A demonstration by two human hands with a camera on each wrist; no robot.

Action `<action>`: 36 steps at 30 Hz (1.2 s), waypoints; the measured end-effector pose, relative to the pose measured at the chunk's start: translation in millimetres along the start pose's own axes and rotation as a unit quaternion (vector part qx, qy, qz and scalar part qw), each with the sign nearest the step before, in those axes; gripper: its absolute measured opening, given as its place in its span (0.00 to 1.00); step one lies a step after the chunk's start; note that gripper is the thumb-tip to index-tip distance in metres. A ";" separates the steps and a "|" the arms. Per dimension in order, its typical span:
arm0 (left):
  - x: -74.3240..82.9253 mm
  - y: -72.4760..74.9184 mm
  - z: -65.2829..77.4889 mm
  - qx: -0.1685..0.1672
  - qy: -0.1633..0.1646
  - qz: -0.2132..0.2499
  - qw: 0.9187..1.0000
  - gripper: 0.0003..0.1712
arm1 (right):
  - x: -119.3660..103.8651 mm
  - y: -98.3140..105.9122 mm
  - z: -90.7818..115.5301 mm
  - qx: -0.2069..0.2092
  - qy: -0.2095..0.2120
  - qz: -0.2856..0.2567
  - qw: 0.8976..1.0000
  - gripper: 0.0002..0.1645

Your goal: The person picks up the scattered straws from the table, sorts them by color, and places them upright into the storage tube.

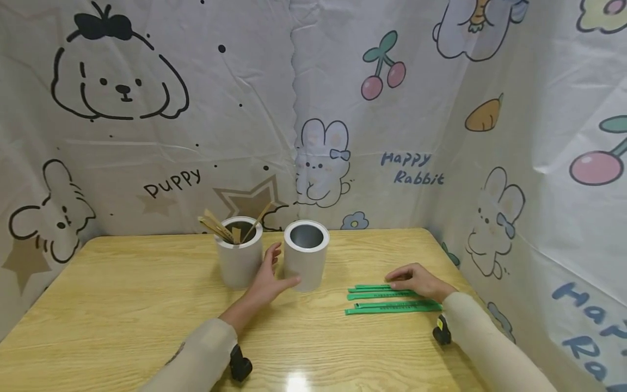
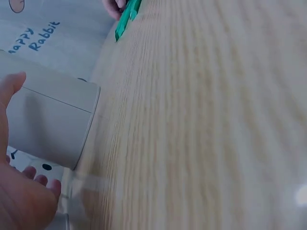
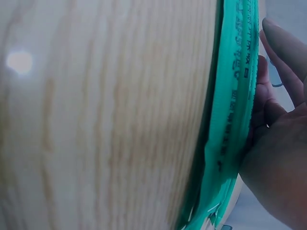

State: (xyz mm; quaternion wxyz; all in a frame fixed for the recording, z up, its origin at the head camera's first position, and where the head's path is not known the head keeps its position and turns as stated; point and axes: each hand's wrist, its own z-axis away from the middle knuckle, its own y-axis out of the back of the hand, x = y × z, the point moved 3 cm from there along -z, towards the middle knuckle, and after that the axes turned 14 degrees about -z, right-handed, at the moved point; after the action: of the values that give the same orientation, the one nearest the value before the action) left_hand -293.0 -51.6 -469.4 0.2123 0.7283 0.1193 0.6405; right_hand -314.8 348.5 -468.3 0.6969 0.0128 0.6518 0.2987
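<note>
My left hand (image 1: 268, 280) is beside a white cylindrical container (image 1: 306, 267) with a dark inside. Its thumb and fingers are spread; in the left wrist view, the thumb (image 2: 14, 84) is in front of the container's wall, and contact cannot be told. At the right, several long, slim green packets (image 1: 392, 309) with dark print lie roughly side by side on the table. Over the farthest of them my right hand (image 1: 418, 280) bends its fingers. The right wrist view shows this hand (image 3: 283, 129) behind the nearer packets (image 3: 235, 96), which hide whether it pinches one.
A second white container (image 1: 240, 267) stands to the left, holding several slim brown sticks or packets (image 1: 215, 226). Both containers are near the back edge of the wooden table (image 1: 122, 305). Printed cloth (image 1: 245, 136) hangs behind and along the sides.
</note>
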 end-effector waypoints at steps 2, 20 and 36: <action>-0.5 -0.9 -3.6 -0.006 0.002 -0.010 1.000 0.63 | 0.0 -0.8 -2.1 -0.007 0.002 -0.003 1.000 0.20; -10.9 -10.1 -18.6 -0.024 -0.047 0.007 0.999 0.67 | -8.4 -12.6 -12.1 -0.001 0.012 0.016 1.000 0.11; -9.1 -22.0 -22.6 -0.044 -0.027 0.069 0.996 0.62 | -95.0 10.4 -13.0 0.106 0.070 -0.238 0.963 0.10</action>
State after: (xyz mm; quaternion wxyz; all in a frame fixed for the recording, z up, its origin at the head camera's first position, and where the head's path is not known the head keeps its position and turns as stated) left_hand -314.4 -32.8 -485.6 0.2027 0.7414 0.0344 0.6387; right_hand -328.1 311.1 -380.4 0.6953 -0.0900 0.7110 0.0540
